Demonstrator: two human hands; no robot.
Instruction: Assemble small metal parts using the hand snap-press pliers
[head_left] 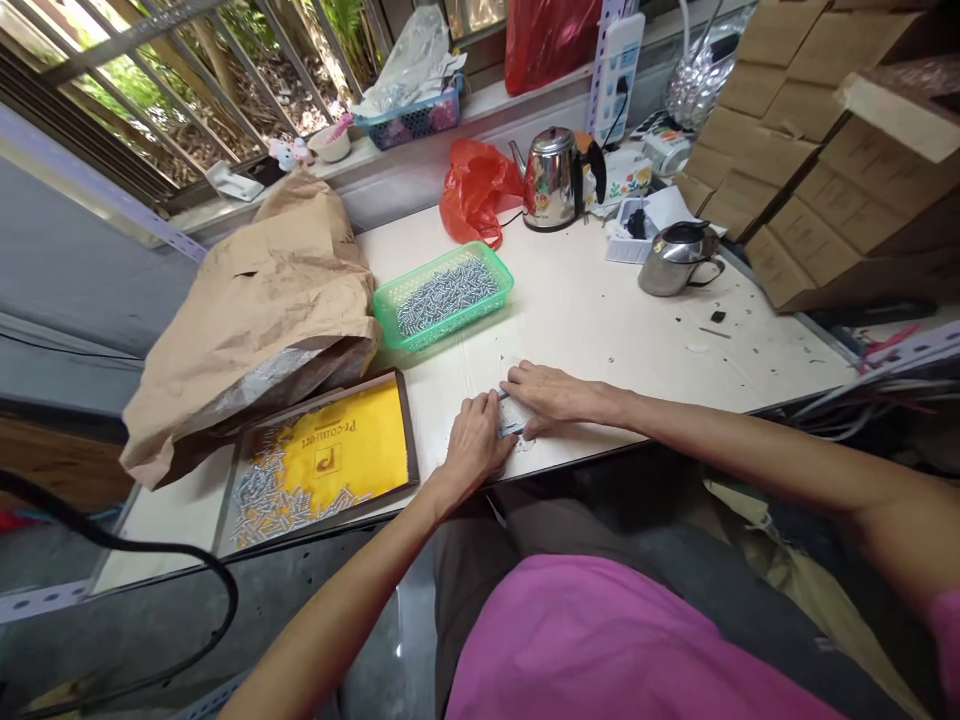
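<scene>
At the near edge of the table, a small flat greyish piece [513, 414], partly see-through or shiny, lies between my hands. What it is exactly I cannot make out. My left hand [475, 436] grips its left side, fingers curled and thumb toward the middle. My right hand [553, 396] holds it from the right with bent fingers, covering part of it. Left of my hands, a shallow tray [411, 430] with a yellow bottom carries many small metal pins. Beyond them stands a green plastic basket [442, 338] filled with similar pins.
A large brown paper bag [255, 290] lies at the left, against the tray. Toward the back are a red plastic bag [476, 190], a steel kettle [551, 185] and a small metal pot [671, 265]. Cardboard boxes [817, 190] are stacked at the right. Small scraps dot the tabletop.
</scene>
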